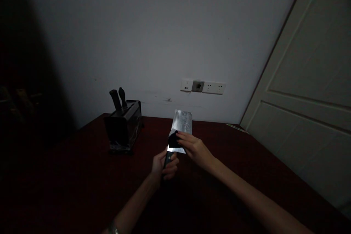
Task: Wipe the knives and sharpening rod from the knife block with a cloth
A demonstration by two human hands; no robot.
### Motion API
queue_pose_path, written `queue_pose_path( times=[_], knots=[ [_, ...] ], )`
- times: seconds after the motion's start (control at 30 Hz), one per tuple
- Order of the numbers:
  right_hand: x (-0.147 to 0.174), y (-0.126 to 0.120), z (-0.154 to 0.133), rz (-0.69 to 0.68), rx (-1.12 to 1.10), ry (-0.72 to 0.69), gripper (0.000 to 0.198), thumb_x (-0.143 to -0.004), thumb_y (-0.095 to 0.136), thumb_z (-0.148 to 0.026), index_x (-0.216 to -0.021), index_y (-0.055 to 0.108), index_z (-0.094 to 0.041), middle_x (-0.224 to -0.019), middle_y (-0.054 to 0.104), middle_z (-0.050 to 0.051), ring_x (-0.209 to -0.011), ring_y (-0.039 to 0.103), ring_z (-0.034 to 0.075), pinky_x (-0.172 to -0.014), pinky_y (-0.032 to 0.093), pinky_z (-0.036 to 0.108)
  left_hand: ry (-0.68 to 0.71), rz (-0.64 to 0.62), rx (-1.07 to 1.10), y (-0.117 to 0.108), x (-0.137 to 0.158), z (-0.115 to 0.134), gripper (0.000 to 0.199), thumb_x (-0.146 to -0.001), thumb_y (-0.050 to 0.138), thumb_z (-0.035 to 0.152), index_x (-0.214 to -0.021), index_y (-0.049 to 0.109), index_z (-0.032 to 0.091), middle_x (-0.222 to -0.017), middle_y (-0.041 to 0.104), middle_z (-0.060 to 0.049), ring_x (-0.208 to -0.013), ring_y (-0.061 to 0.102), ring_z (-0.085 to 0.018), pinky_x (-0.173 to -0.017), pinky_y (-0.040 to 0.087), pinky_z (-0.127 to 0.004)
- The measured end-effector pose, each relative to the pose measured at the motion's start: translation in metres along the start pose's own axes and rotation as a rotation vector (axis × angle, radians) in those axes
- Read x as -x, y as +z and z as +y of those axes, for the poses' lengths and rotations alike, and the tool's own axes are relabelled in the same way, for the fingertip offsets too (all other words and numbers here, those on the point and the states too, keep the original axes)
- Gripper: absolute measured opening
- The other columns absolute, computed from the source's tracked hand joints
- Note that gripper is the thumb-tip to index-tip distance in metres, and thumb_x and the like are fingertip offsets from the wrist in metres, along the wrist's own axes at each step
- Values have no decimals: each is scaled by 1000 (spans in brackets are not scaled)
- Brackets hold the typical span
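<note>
A cleaver (183, 121) with a broad shiny blade points away from me above the dark red table (219, 193). Wrapped round its black handle is my left hand (166, 166). My right hand (193, 146) pinches a dark cloth (173, 139) with a pale edge and presses it against the blade near the handle end. The cloth covers part of the blade's left side. Some fingertips of my right hand are hidden behind the cloth.
To the left stands a dark knife block (124, 124) with two black-handled tools upright in it. Wall sockets (203, 86) sit above the table's back edge. A pale panelled door (307, 87) borders the right side. The room is dim.
</note>
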State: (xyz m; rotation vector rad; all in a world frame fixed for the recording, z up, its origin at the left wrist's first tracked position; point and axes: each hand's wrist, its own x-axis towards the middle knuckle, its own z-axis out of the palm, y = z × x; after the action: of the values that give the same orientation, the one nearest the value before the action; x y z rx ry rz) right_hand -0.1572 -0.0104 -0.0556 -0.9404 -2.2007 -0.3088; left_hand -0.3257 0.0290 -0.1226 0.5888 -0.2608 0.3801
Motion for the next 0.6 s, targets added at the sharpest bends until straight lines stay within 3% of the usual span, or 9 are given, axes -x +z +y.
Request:
queue_pose_path(
  times=[0.17,0.33,0.6],
  knots=[
    [2,-3,-18,-38,-170,64,25,-82,49,-12,-104,60,-18,-110,61,10,-109,53,19,-91,47,39,-32,48,9,-1,1,2,33,-87,36,40,-71,45,13,-49,33,6,-29,11,-2,-24,22,-14],
    [-13,-13,-17,-136,-246,82,40,-80,48,-9,-117,52,-23,-113,56,7,-106,51,17,-91,45,39,-14,102,-8,3,1,4,33,-87,35,41,-70,44,14,-49,32,7,-29,11,-2,-24,21,-14],
    [-28,-6,-8,-154,-225,32,18,-80,56,-25,-96,64,-22,-104,56,6,-101,51,18,-88,44,38,14,206,3,7,2,8,36,-88,30,42,-68,42,14,-49,30,6,-29,14,-3,-24,20,-14]
  ],
)
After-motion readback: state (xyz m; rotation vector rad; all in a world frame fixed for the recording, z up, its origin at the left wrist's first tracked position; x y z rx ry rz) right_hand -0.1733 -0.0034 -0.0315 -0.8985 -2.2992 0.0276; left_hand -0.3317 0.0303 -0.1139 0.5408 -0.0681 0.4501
